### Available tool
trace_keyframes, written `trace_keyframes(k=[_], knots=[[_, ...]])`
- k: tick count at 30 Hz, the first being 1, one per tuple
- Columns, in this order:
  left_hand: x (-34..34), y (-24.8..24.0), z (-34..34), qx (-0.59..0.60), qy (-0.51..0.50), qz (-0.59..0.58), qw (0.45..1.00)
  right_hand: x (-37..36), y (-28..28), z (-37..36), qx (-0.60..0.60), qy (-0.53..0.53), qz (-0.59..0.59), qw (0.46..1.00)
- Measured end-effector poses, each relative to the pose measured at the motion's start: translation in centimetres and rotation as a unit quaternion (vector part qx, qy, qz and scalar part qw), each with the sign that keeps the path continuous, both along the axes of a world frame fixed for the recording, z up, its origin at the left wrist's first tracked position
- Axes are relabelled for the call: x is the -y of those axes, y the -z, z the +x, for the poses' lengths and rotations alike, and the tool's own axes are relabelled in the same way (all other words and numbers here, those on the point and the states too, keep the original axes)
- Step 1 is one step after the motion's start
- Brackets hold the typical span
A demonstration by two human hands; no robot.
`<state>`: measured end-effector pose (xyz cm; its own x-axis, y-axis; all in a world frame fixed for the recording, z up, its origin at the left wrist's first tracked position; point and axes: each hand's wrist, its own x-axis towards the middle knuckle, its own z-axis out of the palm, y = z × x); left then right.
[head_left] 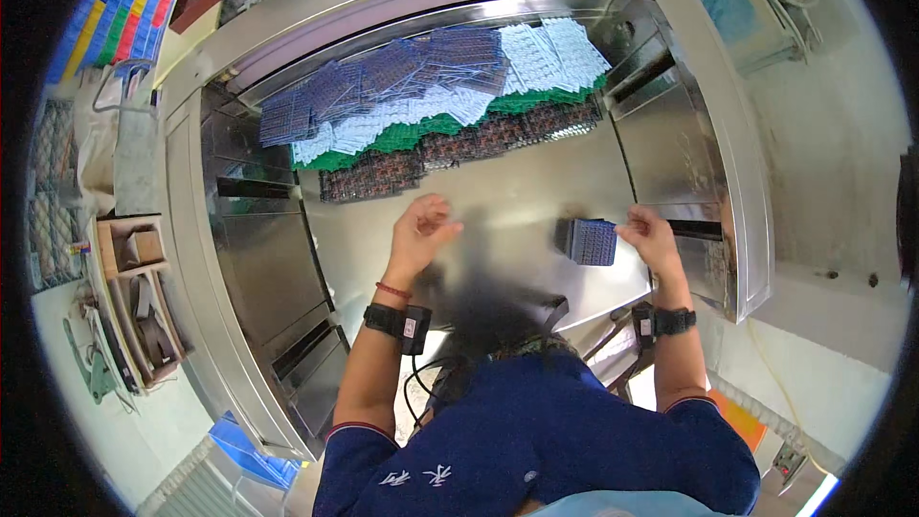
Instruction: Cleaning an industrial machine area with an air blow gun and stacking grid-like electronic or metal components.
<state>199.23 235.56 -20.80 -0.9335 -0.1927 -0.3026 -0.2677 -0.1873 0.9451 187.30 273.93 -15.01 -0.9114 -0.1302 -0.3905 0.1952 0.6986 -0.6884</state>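
Note:
My left hand (pixel 423 232) hovers over the metal work surface (pixel 507 201), its fingers loosely bent, thumb apart and nothing visible in them. To the right, my right hand (pixel 653 237) has its fingers bent in toward the thumb at the right edge of a small stack of blue grid-patterned boards (pixel 593 242). Whether those fingertips hold a board or only touch the stack is too small to make out. Along the far side lie overlapping rows of thin grid-patterned boards: blue ones (pixel 392 72), white ones (pixel 536 57), green ones (pixel 416 132) and dark reddish ones (pixel 479 141).
Metal side walls with slots, left (pixel 263 230) and right (pixel 670 134), enclose the surface. Outside on the left are a wooden compartment box (pixel 144 297), a blue bin (pixel 254 450) and coloured bins (pixel 120 14). Black devices are strapped on my left wrist (pixel 397 324) and right wrist (pixel 662 323).

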Motion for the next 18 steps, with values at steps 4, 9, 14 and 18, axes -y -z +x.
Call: trace_keyframes(k=[4,9,14,18], knots=[[3.5,-3.7,-2.4,-0.081,-0.09,-0.255,0.959,6.5,-6.9,-0.4,0.11,0.047,-0.302,0.946],[7.3,-7.8,-7.3,-0.196,-0.107,-0.475,0.851,15.1,-8.7,-3.6,0.174,-0.001,-0.344,0.923],[9.9,-7.5,-11.9,-0.173,-0.069,-0.634,0.751,20.4,-2.5,-11.7,0.195,-0.005,-0.356,0.914],[10.8,-6.1,-13.8,-0.107,0.031,-0.675,0.729,23.6,0.9,-16.6,0.117,-0.015,-0.188,0.975]])
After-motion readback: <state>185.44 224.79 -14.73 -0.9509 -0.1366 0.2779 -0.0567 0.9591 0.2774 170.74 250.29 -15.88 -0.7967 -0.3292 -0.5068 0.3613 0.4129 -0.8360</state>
